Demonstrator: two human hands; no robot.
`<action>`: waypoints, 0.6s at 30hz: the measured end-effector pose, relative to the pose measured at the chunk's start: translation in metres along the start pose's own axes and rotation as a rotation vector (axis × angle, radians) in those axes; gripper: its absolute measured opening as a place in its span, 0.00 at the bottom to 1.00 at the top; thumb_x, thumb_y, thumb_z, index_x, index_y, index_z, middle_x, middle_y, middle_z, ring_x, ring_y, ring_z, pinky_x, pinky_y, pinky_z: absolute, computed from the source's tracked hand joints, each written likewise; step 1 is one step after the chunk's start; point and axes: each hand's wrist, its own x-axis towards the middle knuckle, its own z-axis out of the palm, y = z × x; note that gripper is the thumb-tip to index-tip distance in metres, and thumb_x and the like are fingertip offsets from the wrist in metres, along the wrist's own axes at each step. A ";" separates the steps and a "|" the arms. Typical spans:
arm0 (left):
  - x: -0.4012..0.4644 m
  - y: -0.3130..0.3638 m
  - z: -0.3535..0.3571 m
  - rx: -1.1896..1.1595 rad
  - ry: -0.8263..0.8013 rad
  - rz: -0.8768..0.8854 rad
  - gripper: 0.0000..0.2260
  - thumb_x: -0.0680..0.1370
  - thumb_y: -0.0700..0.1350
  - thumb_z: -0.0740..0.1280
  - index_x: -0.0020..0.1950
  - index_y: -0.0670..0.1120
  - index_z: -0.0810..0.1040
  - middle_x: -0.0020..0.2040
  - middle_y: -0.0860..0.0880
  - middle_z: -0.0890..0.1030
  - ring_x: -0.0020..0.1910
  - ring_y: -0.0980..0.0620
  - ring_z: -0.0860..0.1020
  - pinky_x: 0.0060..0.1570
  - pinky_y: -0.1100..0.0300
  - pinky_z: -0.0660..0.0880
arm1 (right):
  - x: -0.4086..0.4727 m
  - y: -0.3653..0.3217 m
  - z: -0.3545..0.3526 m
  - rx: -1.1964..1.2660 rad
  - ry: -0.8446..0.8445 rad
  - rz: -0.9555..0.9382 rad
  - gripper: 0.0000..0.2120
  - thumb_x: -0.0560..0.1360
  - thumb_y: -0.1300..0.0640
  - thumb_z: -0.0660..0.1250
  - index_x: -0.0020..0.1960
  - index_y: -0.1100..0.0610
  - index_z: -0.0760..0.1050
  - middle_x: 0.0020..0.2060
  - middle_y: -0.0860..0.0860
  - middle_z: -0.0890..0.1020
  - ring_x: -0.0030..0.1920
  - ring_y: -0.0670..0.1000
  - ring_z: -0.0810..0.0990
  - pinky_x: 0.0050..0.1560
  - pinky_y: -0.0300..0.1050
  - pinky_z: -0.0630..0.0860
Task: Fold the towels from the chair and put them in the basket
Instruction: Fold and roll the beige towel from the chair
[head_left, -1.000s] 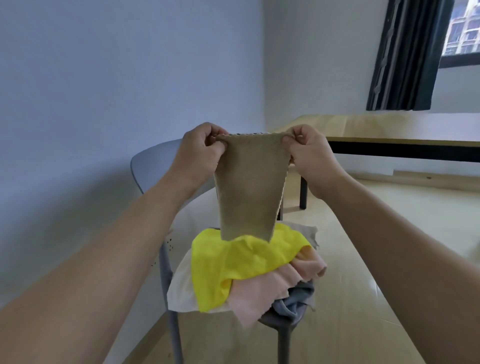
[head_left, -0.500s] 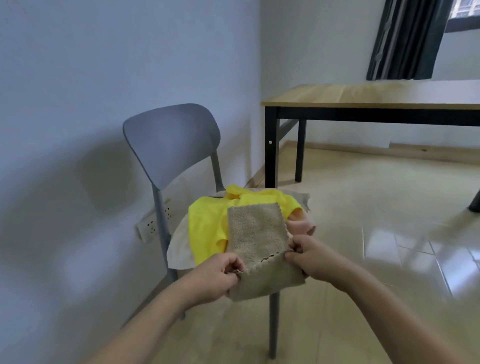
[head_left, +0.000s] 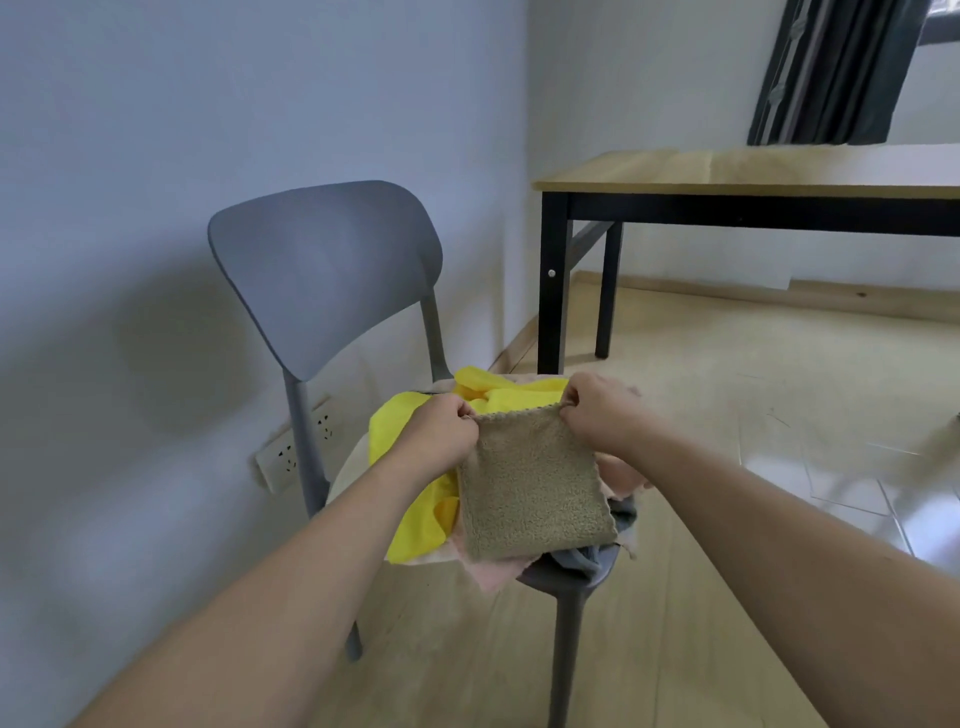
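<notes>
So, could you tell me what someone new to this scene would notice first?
Most striking is the tan towel, pinched at its top corners by the left hand and the right hand at the centre of the view. Just behind it, a bright yellow cloth tops a heap of cloths on the grey chair against the wall. A wooden table stands at the upper right.

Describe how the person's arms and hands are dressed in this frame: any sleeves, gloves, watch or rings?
Both forearms are bare as far as the frame shows, with no sleeve in view. The left hand and right hand wear no gloves. No watch, bracelet or ring shows on either wrist or on the visible fingers.
</notes>
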 end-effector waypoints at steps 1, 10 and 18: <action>0.006 -0.004 0.003 0.037 -0.003 0.008 0.08 0.77 0.39 0.59 0.46 0.45 0.78 0.39 0.50 0.76 0.40 0.49 0.73 0.34 0.59 0.67 | 0.005 0.004 0.005 -0.013 -0.004 0.002 0.04 0.77 0.57 0.58 0.47 0.53 0.71 0.46 0.51 0.77 0.47 0.53 0.75 0.48 0.49 0.75; 0.017 -0.013 0.010 0.125 -0.094 0.160 0.06 0.79 0.43 0.61 0.54 0.46 0.74 0.43 0.53 0.74 0.45 0.52 0.73 0.40 0.61 0.67 | 0.015 0.012 0.010 0.050 -0.096 -0.001 0.11 0.76 0.53 0.60 0.58 0.49 0.71 0.55 0.51 0.76 0.54 0.52 0.74 0.56 0.49 0.75; 0.003 0.014 -0.019 0.204 -0.206 0.176 0.08 0.81 0.47 0.60 0.49 0.44 0.73 0.40 0.49 0.72 0.37 0.54 0.69 0.36 0.59 0.66 | -0.004 -0.008 -0.028 -0.074 -0.269 -0.186 0.04 0.71 0.57 0.69 0.40 0.56 0.74 0.37 0.50 0.76 0.38 0.50 0.73 0.37 0.44 0.70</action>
